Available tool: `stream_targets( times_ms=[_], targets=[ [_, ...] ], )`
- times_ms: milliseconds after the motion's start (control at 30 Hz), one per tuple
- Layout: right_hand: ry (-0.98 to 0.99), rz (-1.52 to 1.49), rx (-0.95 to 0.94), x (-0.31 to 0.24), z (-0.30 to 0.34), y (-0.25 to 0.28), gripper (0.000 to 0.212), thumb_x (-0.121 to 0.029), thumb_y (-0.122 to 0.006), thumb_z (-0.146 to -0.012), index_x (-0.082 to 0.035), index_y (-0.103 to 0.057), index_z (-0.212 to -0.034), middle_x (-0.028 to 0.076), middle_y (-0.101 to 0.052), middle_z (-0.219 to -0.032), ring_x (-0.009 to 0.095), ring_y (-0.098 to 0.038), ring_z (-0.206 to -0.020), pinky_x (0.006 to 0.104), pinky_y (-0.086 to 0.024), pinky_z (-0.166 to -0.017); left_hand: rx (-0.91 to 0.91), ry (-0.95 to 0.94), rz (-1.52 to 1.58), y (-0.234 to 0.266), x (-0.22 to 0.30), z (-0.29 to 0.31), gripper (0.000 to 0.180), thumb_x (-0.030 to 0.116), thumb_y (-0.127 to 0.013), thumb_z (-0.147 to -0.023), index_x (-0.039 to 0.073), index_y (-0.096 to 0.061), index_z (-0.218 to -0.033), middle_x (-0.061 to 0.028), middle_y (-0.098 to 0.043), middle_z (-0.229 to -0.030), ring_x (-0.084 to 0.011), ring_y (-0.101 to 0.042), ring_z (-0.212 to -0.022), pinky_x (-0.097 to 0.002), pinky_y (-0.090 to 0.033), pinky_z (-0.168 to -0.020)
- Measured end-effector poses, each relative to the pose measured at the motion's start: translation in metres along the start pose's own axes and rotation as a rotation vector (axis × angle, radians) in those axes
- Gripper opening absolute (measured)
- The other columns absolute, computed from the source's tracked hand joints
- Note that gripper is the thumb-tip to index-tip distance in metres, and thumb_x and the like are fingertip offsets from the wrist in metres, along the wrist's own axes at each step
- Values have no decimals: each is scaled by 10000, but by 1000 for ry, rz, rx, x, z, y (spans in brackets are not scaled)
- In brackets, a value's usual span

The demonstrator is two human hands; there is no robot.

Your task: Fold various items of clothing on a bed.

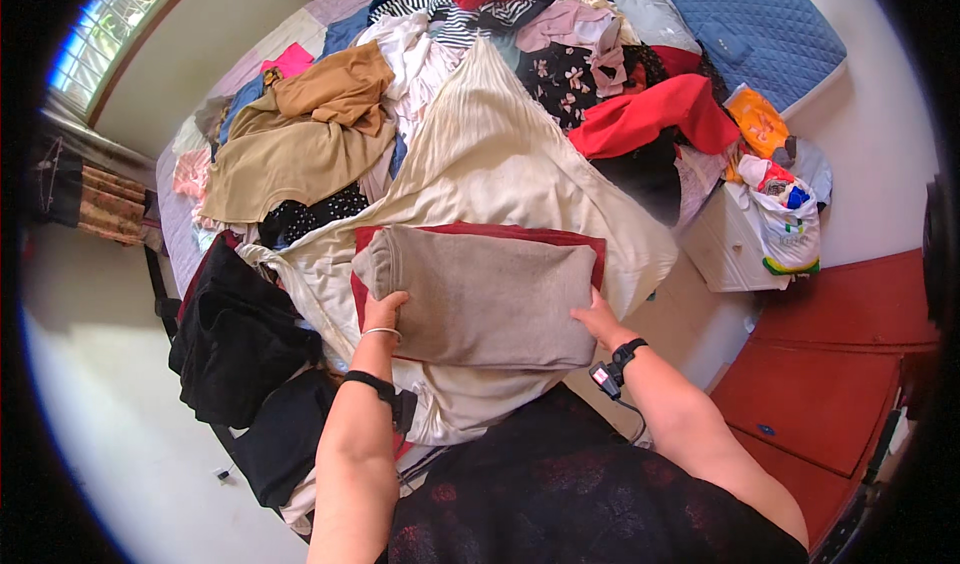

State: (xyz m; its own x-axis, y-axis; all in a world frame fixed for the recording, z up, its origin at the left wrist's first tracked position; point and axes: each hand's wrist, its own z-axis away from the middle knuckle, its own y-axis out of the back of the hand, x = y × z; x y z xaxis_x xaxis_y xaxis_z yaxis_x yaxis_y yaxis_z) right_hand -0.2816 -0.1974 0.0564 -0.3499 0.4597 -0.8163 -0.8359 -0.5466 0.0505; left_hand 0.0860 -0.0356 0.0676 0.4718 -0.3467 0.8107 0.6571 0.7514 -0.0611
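Observation:
A folded grey-beige garment (490, 299), thick and knit-looking, lies in front of me; its exact kind is hidden by the folds. My left hand (384, 314) grips its left edge, thumb on top and fingers tucked under. On the opposite edge my right hand (598, 320) holds it the same way. Beneath it, a folded dark red cloth (598, 249) shows along the far edge and sides. Both rest over a cream cloth (480, 154) spread across the bed's near part. Whether the grey-beige garment is lifted off the red one, I cannot tell.
Loose clothes cover the bed beyond: a tan garment (300, 159), a red one (655, 119) and a black floral one (560, 84). Black clothes (245, 339) hang at the near left. A white cabinet (725, 239) with plastic bags (790, 224) stands right, near red-brown furniture (830, 364).

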Motion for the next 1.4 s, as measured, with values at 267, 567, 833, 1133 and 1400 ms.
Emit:
stream_targets(
  times_ms=[267, 567, 833, 1133, 1400],
  targets=[
    [163, -77, 55, -6, 19, 18, 692, -18, -579, -751, -10, -276, -1373, 111, -501, -1208, 180, -485, -1093, 307, -382, -945, 152, -201, -184, 39, 28, 18, 546, 23, -660, -639, 5, -471, -1151, -119, -585, -1011, -244, -571, -883, -349, -460, -788],
    [522, 1234, 59, 22, 14, -7, 736, -219, -652, -731, -92, -297, -1362, 227, -270, -1393, 381, -270, -1287, 444, -254, -1052, 248, -722, -1232, 21, -39, 29, 781, 235, -722, -639, 92, -362, -1318, -182, -313, -1386, -357, -274, -1294, -489, -246, -1043],
    [207, 1528, -450, 29, 4, -42, 872, -340, -658, -719, -159, -179, -1424, 221, -107, -1463, 395, -108, -1352, 511, -181, -1067, -135, -264, -1500, 17, -70, 70, 691, 267, -587, -782, 209, -278, -1397, -52, -158, -1490, -249, -146, -1371, -575, -210, -1020],
    [77, 1585, -582, 38, -1, -51, 972, -383, -688, -703, -93, -111, -1430, 264, -53, -1455, 430, -99, -1338, 456, -175, -1090, -158, -302, -1383, 56, -107, 117, 616, 252, -608, -745, 176, -386, -1314, -105, -306, -1412, -291, -302, -1288, -523, -315, -959],
    [7, 1581, -635, 28, 33, -85, 967, -362, -667, -705, -39, -97, -1417, 283, -126, -1436, 389, -206, -1324, 392, -239, -1075, -304, -25, -1045, 147, -186, 206, 584, 241, -565, -772, 113, -395, -1316, -193, -380, -1350, -363, -405, -1209, -442, -341, -997]
  ],
)
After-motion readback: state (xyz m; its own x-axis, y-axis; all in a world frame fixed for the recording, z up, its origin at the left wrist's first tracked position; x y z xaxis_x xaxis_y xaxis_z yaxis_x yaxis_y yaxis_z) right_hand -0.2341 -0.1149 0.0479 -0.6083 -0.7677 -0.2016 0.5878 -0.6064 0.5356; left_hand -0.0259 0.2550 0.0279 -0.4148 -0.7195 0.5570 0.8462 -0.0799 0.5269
